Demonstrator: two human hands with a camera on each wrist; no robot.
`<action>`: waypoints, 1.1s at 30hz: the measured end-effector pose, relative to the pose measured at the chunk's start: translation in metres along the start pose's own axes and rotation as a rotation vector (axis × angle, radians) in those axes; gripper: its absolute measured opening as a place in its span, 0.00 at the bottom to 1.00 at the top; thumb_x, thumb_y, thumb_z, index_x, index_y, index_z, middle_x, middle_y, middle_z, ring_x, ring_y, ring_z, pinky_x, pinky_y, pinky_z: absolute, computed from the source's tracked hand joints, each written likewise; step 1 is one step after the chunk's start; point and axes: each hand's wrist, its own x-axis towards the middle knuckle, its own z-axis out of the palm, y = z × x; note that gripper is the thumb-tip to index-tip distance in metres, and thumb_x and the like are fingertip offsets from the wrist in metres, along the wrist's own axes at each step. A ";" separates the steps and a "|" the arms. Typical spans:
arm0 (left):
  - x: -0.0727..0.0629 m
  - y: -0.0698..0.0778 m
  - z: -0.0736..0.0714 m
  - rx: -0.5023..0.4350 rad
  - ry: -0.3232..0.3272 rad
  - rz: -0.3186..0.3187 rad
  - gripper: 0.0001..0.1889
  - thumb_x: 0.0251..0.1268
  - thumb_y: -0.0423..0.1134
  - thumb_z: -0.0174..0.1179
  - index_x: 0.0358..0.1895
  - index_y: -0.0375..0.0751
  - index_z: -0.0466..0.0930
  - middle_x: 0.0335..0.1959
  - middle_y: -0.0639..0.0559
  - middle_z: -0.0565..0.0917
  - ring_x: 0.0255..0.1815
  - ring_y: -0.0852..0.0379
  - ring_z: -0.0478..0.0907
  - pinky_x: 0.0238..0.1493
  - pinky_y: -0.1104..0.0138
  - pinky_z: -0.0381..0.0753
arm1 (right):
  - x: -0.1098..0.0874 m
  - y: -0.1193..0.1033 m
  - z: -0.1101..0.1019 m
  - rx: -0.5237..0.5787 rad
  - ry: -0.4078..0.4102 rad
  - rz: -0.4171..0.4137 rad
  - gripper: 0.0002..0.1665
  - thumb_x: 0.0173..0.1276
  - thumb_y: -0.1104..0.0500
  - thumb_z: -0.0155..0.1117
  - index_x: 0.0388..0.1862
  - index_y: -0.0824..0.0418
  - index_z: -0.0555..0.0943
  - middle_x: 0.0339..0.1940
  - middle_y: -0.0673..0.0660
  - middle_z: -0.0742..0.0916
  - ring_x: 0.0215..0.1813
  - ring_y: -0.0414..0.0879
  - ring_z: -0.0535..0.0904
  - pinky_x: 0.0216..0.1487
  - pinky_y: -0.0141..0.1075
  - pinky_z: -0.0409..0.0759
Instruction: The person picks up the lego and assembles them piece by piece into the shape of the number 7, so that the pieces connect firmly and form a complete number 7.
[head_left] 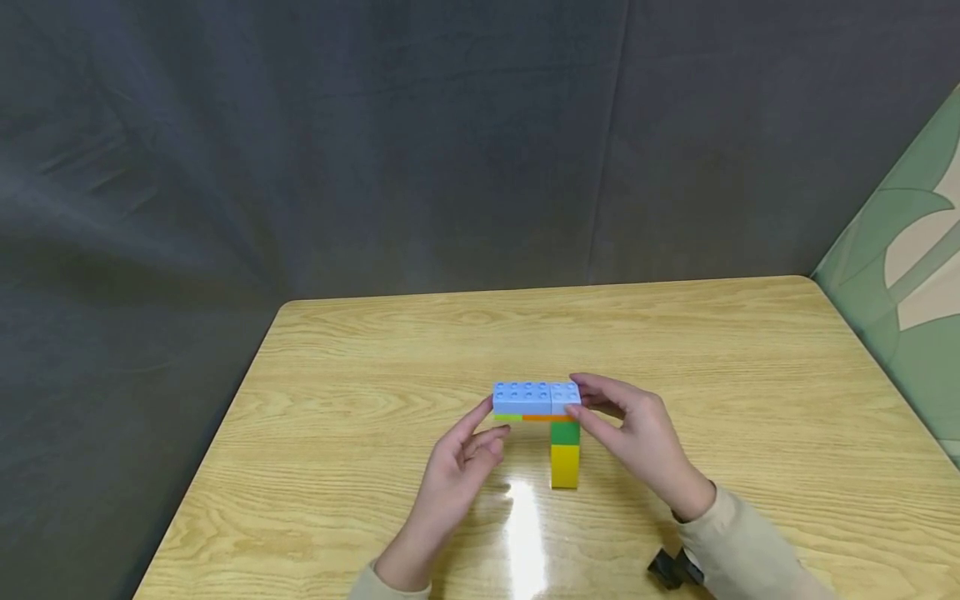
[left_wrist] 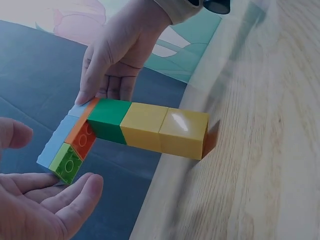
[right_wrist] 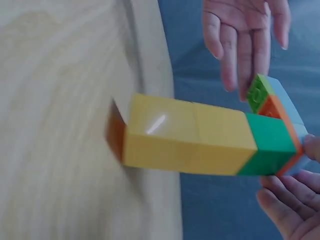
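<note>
A toy brick build stands upright on the table, an upside-down L. Its column has two yellow bricks (left_wrist: 165,131) under a green brick (head_left: 565,432). Across the top run an orange brick (right_wrist: 275,111) and a lime brick (left_wrist: 66,163), overhanging to the left. A long blue brick (head_left: 522,398) and a short light-blue brick (head_left: 564,398) cover them. My right hand (head_left: 637,429) pinches the light-blue brick above the column, thumb in front and fingers behind. My left hand (head_left: 457,471) has relaxed fingers, its index fingertip at the overhang's free end.
The wood-grain table (head_left: 337,400) extends around the build. Dark cloth (head_left: 450,150) hangs behind and to the left, and a green leaf-patterned panel (head_left: 918,250) stands at the right. A small black object (head_left: 666,569) sits beside the right sleeve (head_left: 750,550).
</note>
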 end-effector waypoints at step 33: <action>0.012 -0.016 -0.008 -0.017 -0.159 0.056 0.34 0.74 0.34 0.51 0.77 0.34 0.45 0.78 0.41 0.45 0.68 0.29 0.62 0.65 0.54 0.68 | -0.005 0.019 0.016 0.046 0.168 0.002 0.14 0.72 0.68 0.58 0.54 0.69 0.82 0.49 0.59 0.87 0.50 0.44 0.83 0.46 0.25 0.80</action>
